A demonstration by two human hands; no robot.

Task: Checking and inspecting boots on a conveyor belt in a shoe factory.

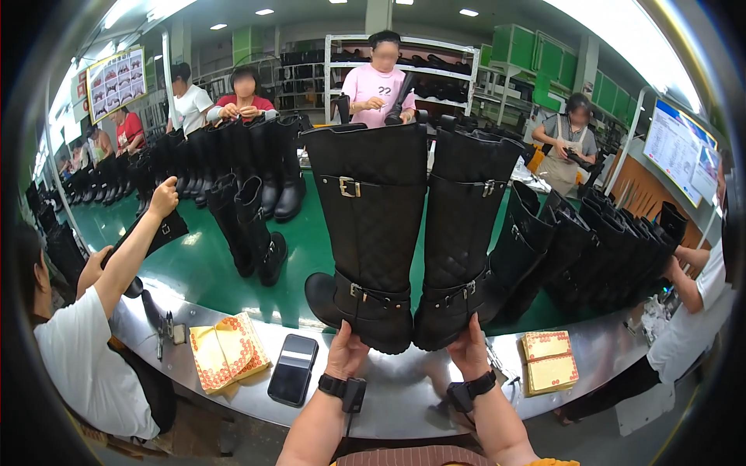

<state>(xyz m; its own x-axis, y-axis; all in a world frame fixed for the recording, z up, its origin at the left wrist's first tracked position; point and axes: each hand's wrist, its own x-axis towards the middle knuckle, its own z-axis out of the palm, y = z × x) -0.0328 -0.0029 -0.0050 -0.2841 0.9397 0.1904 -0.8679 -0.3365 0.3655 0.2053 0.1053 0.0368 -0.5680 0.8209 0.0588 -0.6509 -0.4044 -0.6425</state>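
Observation:
A pair of tall black boots stands upright before me, side by side, heels toward the middle. My left hand (pixel 347 356) grips the left boot (pixel 371 248) low down by its sole, the thumb up against it and the other fingers partly hidden below. In the same way my right hand (pixel 468 351) holds the right boot (pixel 461 233) near its sole. Each boot has a quilted shaft, a strap with a silver buckle near the top and another at the ankle. Both my wrists carry black bands with small devices.
On the metal table edge (pixel 396 396) lie a black phone (pixel 294 370), yellow sticker sheets (pixel 227 353) and a second yellow stack (pixel 550 362). More black boots (pixel 252 229) crowd the green tabletop (pixel 186 252) on both sides. Co-workers sit left and right and stand across the table.

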